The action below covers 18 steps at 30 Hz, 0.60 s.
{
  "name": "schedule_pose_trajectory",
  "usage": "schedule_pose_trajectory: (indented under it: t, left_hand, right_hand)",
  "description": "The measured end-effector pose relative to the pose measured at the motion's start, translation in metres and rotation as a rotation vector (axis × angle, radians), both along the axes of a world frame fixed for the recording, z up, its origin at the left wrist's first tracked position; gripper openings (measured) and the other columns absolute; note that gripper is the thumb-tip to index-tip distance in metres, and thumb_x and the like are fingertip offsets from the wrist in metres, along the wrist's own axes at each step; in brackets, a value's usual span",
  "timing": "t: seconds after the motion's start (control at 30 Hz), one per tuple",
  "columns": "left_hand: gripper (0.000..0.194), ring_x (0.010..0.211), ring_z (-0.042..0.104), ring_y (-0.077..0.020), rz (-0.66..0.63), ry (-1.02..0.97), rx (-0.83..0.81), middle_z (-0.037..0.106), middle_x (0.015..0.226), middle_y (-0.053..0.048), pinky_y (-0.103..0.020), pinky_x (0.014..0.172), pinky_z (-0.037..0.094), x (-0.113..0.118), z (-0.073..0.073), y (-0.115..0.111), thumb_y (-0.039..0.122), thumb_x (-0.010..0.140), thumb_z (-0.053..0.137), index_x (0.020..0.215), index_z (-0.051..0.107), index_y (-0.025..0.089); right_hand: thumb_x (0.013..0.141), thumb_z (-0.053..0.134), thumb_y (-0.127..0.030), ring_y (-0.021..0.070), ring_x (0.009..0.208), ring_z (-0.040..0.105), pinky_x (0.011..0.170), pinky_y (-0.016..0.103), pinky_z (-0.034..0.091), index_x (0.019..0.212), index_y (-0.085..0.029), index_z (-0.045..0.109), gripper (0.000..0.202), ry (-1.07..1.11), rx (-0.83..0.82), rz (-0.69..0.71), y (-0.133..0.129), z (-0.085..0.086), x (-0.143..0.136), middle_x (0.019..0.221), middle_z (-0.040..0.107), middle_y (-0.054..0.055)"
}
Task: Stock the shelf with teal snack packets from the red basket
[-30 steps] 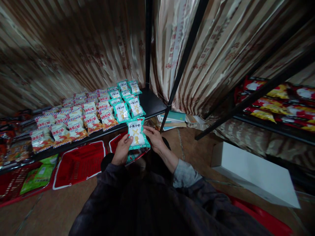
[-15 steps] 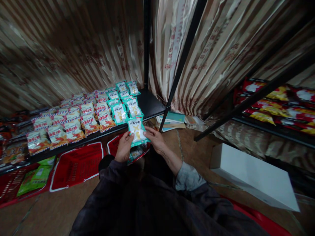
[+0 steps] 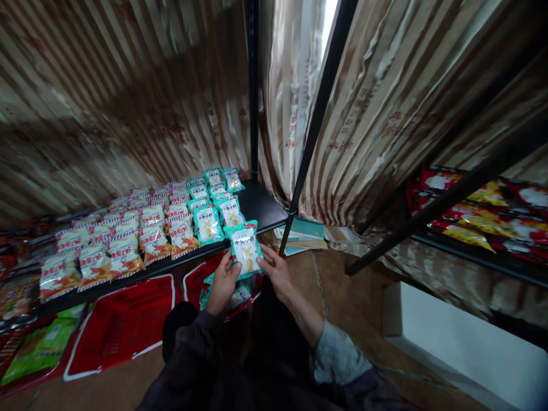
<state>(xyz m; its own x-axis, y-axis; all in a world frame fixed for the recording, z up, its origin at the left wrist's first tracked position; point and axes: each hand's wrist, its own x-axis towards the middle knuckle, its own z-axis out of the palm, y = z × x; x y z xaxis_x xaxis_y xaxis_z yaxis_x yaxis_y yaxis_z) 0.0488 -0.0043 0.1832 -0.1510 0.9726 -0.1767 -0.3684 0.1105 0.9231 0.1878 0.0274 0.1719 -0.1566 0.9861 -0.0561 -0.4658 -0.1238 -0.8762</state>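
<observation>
Between my two hands is a teal and white snack bag (image 3: pixel 245 251), tilted up with its printed front toward me. My left hand (image 3: pixel 224 281) grips its left edge, thumb on the front. My right hand (image 3: pixel 276 272) pinches the right edge, thumb also on the front. Just beyond, matching teal bags (image 3: pixel 208 224) stand in rows on the black shelf (image 3: pixel 263 205). Below my hands, more teal bags (image 3: pixel 240 295) lie in a red basket (image 3: pixel 197 281), partly hidden by my hands and the held bag.
Left of the teal rows stand orange and white snack bags (image 3: pixel 124 251). A red basket (image 3: pixel 124 317) and green bags (image 3: pixel 45 348) sit below. Black posts (image 3: pixel 314 125) rise before the curtain. Books (image 3: pixel 303 231), a white box (image 3: pixel 466 337) and red-yellow bags (image 3: pixel 466 220) are to the right.
The view has shifted, so the shelf, baskets and box appear lower in the picture. Both hands still hold the same snack bag, now a little lower and further right in view.
</observation>
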Motion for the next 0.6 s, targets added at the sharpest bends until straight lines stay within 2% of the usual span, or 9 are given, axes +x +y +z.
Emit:
schedule_pose_trajectory:
  t: [0.13,0.27,0.47,0.6]
  left_hand:
    - [0.054,0.106,0.059,-0.0241,0.007,0.068,0.030,0.057,0.122,-0.016,-0.036,0.092,0.045,0.018,0.005,0.025,0.022,0.069,0.065,0.120,0.049,0.012]
    - [0.041,0.102,0.061,-0.0206,0.049,0.181,0.028,0.061,0.117,-0.015,-0.033,0.090,0.046,0.037,0.017,0.063,0.011,0.073,0.059,0.113,0.053,0.012]
    - [0.033,0.096,0.062,-0.0145,0.039,0.356,0.080,0.065,0.108,-0.010,-0.026,0.084,0.047,0.050,0.043,0.134,0.007,0.077,0.050,0.109,0.054,0.013]
    - [0.026,0.087,0.063,-0.0154,0.061,0.663,0.068,0.067,0.100,-0.008,-0.025,0.077,0.048,0.044,0.063,0.183,0.010,0.075,0.052,0.099,0.058,0.015]
  right_hand:
    - [0.059,0.076,-0.033,0.0236,0.094,0.064,0.083,0.038,0.050,0.104,-0.024,0.064,0.047,-0.019,0.000,-0.055,0.023,-0.001,0.012,0.102,0.069,0.004]
    - [0.058,0.075,-0.036,0.0247,0.097,0.062,0.083,0.038,0.050,0.105,-0.023,0.064,0.050,-0.074,0.016,-0.158,0.058,-0.002,0.024,0.105,0.068,0.006]
    - [0.063,0.069,-0.036,0.0253,0.102,0.060,0.089,0.041,0.048,0.107,-0.019,0.063,0.048,-0.213,0.196,-0.290,0.134,0.008,0.033,0.110,0.066,0.007]
    - [0.066,0.065,-0.034,0.0241,0.102,0.060,0.089,0.040,0.048,0.112,-0.019,0.061,0.049,-0.258,0.301,-0.300,0.187,0.023,0.027,0.112,0.065,0.006]
